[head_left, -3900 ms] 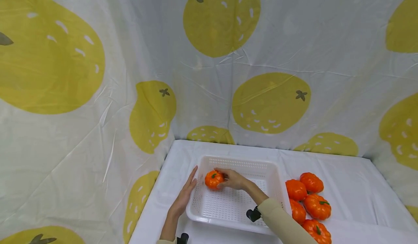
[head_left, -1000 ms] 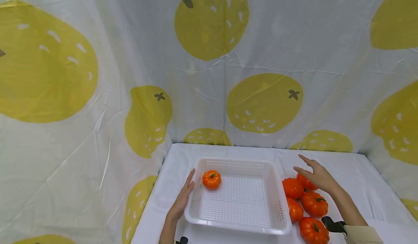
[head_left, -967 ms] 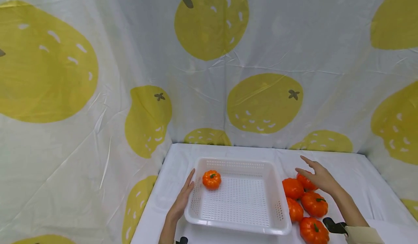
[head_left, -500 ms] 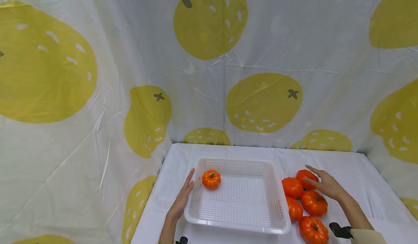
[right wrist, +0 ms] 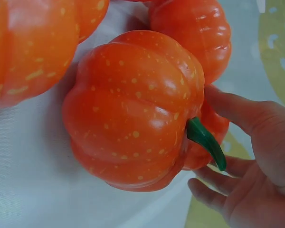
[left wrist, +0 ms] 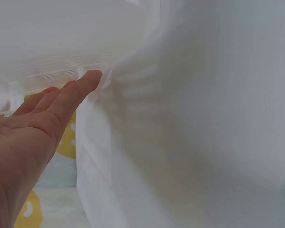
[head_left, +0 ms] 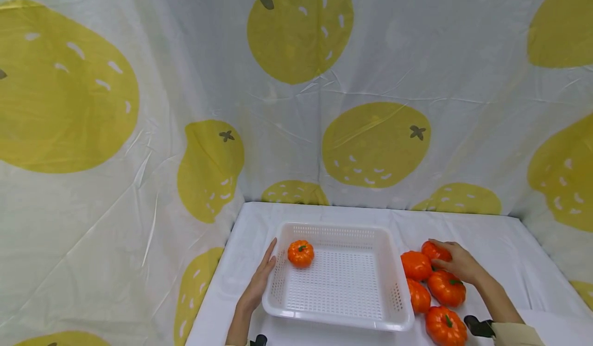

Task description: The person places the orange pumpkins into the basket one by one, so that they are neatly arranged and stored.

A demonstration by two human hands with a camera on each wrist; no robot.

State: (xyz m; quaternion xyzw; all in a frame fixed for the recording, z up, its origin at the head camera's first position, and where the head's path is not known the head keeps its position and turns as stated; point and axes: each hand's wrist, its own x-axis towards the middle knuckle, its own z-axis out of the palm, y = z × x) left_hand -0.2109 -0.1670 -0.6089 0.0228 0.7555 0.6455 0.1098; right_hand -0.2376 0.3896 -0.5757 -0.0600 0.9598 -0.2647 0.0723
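One small orange pumpkin (head_left: pixel 300 254) sits at the left end of the white plastic basket (head_left: pixel 343 322). My left hand (head_left: pixel 257 284) lies along the basket's left side with straight fingers; in the left wrist view those fingertips (left wrist: pixel 93 78) are right at its wall. Over to the right, my right hand (head_left: pixel 460 263) grips the farthest pumpkin (head_left: pixel 434 251) of a group, thumb on the near side and fingers on the far side. The right wrist view shows a green-stemmed pumpkin (right wrist: pixel 133 111) in front, partly hiding the gripped one.
Right of the basket several more pumpkins crowd together: one pumpkin (head_left: pixel 416 265) by the basket wall, another pumpkin (head_left: pixel 447 288) below my right hand, and the nearest pumpkin (head_left: pixel 446 326) at the front. A white cloth covers the table (head_left: pixel 500 243). Behind hangs a lemon-printed curtain (head_left: pixel 287 130).
My right hand set a pumpkin at the basket's left end and let go, then moved right to the group, came down and closed around the farthest pumpkin. My left hand stayed at the basket's side.
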